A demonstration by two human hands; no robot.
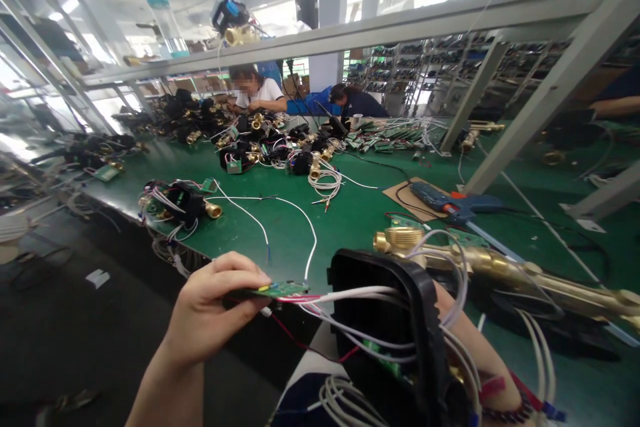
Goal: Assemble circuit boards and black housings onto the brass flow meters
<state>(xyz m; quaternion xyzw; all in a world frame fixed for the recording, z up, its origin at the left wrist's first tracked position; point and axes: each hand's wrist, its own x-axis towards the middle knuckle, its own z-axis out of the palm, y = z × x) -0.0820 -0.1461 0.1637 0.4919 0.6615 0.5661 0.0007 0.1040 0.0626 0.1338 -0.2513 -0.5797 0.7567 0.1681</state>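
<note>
My left hand (215, 303) pinches a small green circuit board (283, 289) between thumb and fingers, left of a black plastic housing (383, 267). White, red and dark wires run from the board into this open housing. Inside it, a patch of green (385, 363) shows low down. The housing is tilted up over the table's near edge, its opening toward my left hand. My right forearm (475, 347) reaches behind it, and the housing appears to rest in my right hand, whose fingers are hidden. Pale cables loop around the housing's right side and below it.
Brass pipe fittings (480, 263) lie on the green table (250, 227) at right, near a blue glue gun (450, 203) on cardboard (400, 197). Another wired housing (187, 203) lies left. Assemblies and boards are piled behind. A metal frame (545, 93) crosses above; two people sit opposite.
</note>
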